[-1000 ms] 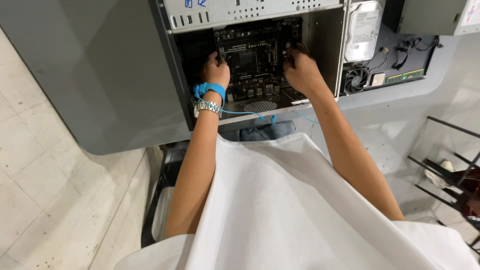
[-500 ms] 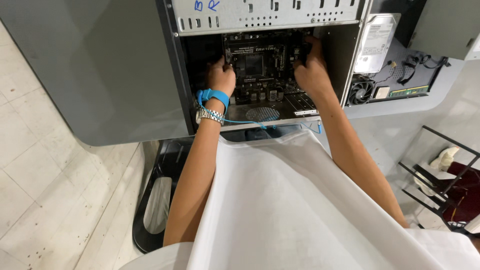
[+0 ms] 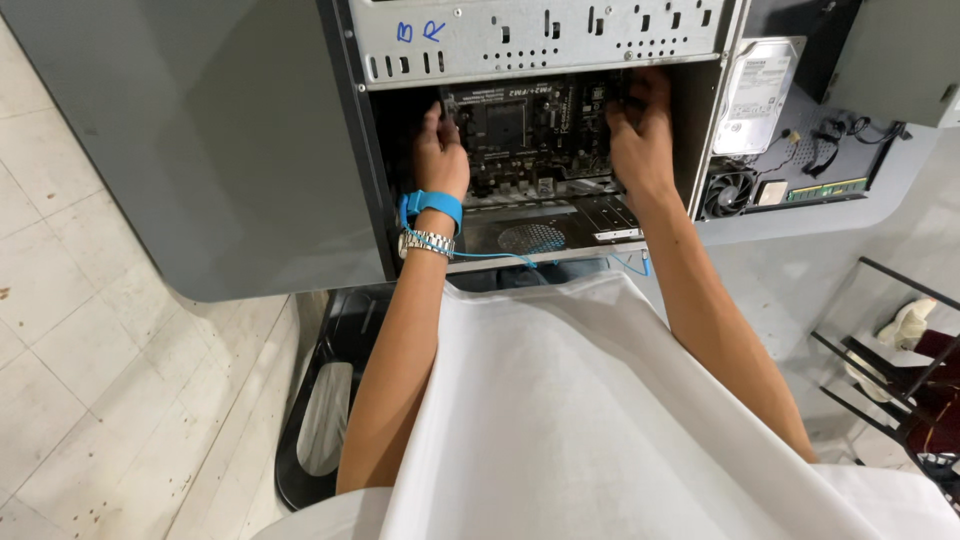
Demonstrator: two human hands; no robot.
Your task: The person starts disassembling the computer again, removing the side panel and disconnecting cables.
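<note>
the board [image 3: 530, 135] sat inside the open case [image 3: 540, 40], at twelve o'clock. left hand [image 3: 440, 155] gripped its nine o'clock edge, right hand [image 3: 640, 135] its three o'clock edge. it looked light, stiff and fragile; best held by the edges.

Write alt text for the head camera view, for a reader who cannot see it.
Seen from above, a person's left hand and right hand grip opposite edges of a black motherboard inside an open grey computer case on a grey table. The left wrist wears a blue strap and a metal watch. A hard drive lies right of the case.
</note>
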